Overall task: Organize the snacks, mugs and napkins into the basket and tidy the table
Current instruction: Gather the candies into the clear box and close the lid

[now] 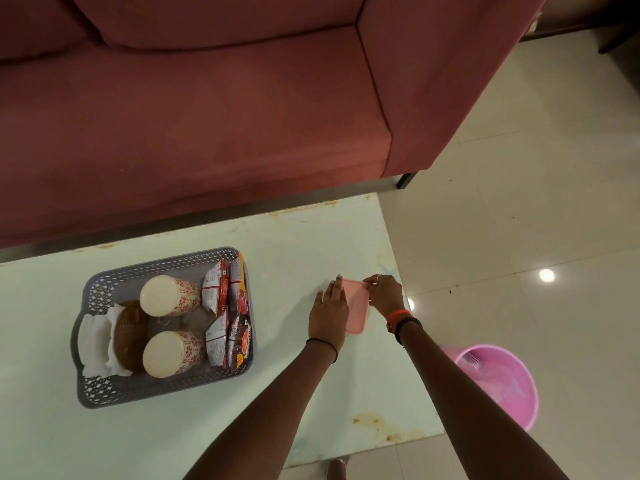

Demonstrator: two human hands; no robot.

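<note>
The pink cloth [356, 306] lies flat near the right edge of the table [173, 438], between both hands. The left hand [329, 306] presses its left side with straight fingers. The right hand [384, 294] pinches its far edge. The grey basket [98, 389], holding mugs [169, 295] and snack packets [227, 306], sits well to the left.

A dusty-pink sofa [207, 116] fills the far side, its dark leg [407, 180] standing on a floor [519, 202] of pale glossy tiles. Nearer lies a pale tabletop [294, 237] with rusty stains. A bright round light reflection [546, 275] shines on the tiles at right. A pink bucket [498, 386] stands on the floor just right of the tabletop.
</note>
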